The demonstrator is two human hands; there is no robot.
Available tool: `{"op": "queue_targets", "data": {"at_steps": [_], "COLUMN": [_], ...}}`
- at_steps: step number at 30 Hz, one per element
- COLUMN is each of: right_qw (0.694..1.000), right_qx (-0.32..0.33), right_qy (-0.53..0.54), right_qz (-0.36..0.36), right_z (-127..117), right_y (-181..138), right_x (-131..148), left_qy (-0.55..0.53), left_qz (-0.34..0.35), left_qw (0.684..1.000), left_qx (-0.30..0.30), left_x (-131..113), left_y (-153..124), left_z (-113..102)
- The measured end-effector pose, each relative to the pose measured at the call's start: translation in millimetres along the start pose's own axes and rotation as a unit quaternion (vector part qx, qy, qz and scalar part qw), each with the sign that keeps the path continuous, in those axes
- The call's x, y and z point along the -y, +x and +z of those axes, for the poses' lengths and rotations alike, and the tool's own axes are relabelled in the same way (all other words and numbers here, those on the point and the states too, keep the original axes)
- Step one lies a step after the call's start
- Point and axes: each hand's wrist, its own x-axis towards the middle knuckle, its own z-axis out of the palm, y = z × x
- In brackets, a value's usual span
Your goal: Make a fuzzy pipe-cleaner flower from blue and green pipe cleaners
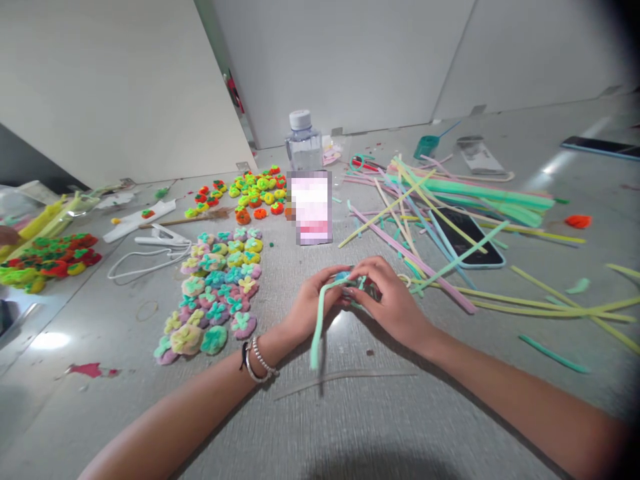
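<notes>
Close together over the grey table, both my hands are closed on one mint-green pipe cleaner (319,327). My left hand (313,303) pinches it, and a long end hangs down toward me. With bent fingers, my right hand (390,303) grips the same piece from the other side. A small bit of blue (342,275) shows between the fingertips; its shape is mostly hidden. Left of my hands lie rows of pastel fuzzy flowers (216,312). Loose pipe cleaners (415,260) in pink, yellow and green are scattered to the right.
A propped-up phone (314,207) with a blurred screen stands ahead, before a clear bottle (304,143). Orange and yellow fuzzy pieces (257,190) lie behind the flowers. A dark phone (467,237) rests under pipe cleaners. A white cord (145,257) curls at left. White panels (340,60) border the back.
</notes>
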Motion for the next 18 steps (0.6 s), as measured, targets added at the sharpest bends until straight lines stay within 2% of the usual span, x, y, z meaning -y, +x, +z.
{"op": "queue_targets", "data": {"at_steps": [5, 11, 18], "right_qw": [1.000, 0.999, 0.998], "right_qx": [-0.004, -0.036, -0.047], "right_qy": [0.007, 0.010, -0.039], "right_qz": [0.011, 0.004, -0.010], "right_z": [0.0, -0.2, 1.0], "right_y": [0.8, -0.8, -2.8], "right_x": [-2.4, -2.6, -1.3], "left_qy": [0.014, -0.017, -0.049], "left_qz": [0.005, -0.006, 0.010], "left_qw": [1.000, 1.000, 0.999], "left_qx": [0.009, 0.013, -0.001], "left_x": [0.5, 2.1, 2.8], "left_y": [-1.1, -0.1, -0.6], "left_z": [1.6, 2.1, 1.8]}}
